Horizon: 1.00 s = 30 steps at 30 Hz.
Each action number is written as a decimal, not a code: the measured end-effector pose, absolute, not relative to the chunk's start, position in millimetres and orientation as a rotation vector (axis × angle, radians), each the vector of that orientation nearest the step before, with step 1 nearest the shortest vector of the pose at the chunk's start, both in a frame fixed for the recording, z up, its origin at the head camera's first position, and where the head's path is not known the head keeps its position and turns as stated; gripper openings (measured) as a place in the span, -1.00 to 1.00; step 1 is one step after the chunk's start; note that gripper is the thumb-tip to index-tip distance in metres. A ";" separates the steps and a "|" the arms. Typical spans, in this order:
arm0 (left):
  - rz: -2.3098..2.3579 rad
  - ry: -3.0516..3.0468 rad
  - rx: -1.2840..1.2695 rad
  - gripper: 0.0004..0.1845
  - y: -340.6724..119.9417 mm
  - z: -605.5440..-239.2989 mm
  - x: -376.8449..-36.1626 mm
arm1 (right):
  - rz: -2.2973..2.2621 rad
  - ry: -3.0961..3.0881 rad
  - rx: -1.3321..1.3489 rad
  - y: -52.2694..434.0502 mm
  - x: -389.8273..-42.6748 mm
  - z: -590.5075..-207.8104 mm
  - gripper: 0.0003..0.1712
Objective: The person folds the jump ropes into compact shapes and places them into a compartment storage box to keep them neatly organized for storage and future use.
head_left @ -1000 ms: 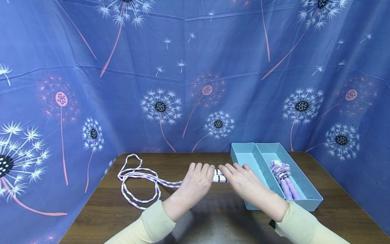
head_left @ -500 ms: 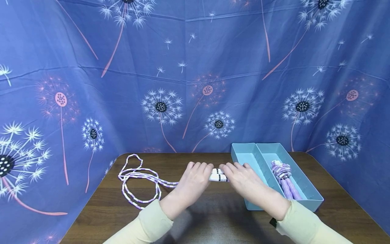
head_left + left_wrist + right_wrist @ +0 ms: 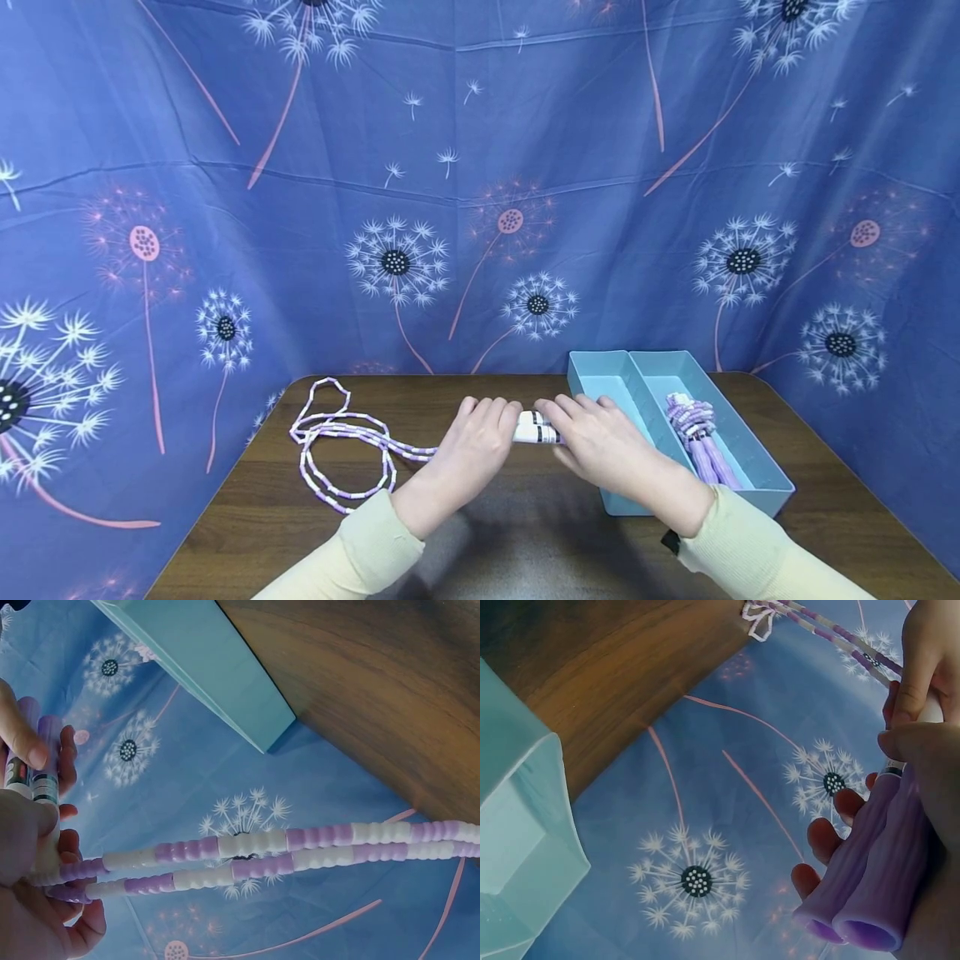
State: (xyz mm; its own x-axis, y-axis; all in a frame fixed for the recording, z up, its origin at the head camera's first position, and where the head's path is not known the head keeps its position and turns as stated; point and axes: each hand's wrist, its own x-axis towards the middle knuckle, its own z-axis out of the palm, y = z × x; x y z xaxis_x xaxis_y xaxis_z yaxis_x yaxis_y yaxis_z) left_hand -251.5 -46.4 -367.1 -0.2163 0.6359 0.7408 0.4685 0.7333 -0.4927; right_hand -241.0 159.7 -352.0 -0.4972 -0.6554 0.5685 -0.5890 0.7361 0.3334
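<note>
Two purple jump-rope handles [image 3: 537, 427] with white, black-banded ends lie side by side just above the wooden table [image 3: 525, 517]. My left hand [image 3: 480, 440] grips their white ends and my right hand [image 3: 594, 443] grips the purple ends. In the right wrist view my right hand's [image 3: 928, 776] fingers curl round both purple handles [image 3: 877, 877]. The left wrist view shows my left hand [image 3: 30, 915] wrapped round the handle ends [image 3: 30, 784]. The purple-and-white beaded rope [image 3: 341, 454] trails left in loops on the table, and its two strands [image 3: 247, 855] run out from my left hand.
A light blue two-compartment tray [image 3: 757, 475] stands at the right of the table. Its right compartment holds a second, bundled purple jump rope [image 3: 699, 433]; the left one shows nothing in it. A blue dandelion-print cloth [image 3: 480, 208] hangs behind and on both sides.
Both hands, with the handles between them, have shifted slightly away from me. The rope loops and the tray have not moved.
</note>
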 end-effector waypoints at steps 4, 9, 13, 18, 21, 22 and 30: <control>0.205 -1.870 -0.860 -0.77 -45.6 -368.6 -251.2 | -0.127 -2.235 0.942 159.2 -241.1 -352.1 -0.44; 0.177 -1.874 -0.874 -0.79 -45.5 -370.6 -250.9 | -0.151 -2.187 0.954 159.3 -243.0 -353.3 -0.48; 0.061 -1.894 -0.903 -0.77 -47.4 -371.1 -250.8 | -0.164 -2.151 0.952 159.3 -243.9 -353.8 -0.47; -0.162 -1.965 -0.915 -0.46 -55.1 -368.5 -251.1 | -0.158 -2.164 0.932 162.6 -244.1 -349.9 -0.44; -0.263 -2.032 -0.900 -0.41 -62.9 -370.0 -252.5 | -0.152 -2.200 0.909 167.4 -243.5 -345.0 -0.41; -0.289 -2.062 -0.894 -0.41 -65.4 -371.3 -252.8 | -0.153 -2.210 0.902 169.2 -243.2 -343.3 -0.41; -0.342 -2.329 -0.851 -0.41 -82.3 -392.5 -256.6 | -0.129 -2.230 0.878 181.0 -243.0 -331.9 -0.40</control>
State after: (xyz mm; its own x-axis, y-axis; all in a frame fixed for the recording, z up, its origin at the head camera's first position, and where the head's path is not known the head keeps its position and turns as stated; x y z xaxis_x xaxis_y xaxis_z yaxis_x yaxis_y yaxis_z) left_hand -256.6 -82.3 -392.5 -0.5944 0.4887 0.6386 0.6516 0.7581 0.0264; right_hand -243.0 181.0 -331.9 -0.5049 -0.6267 0.5936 -0.5542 0.7626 0.3337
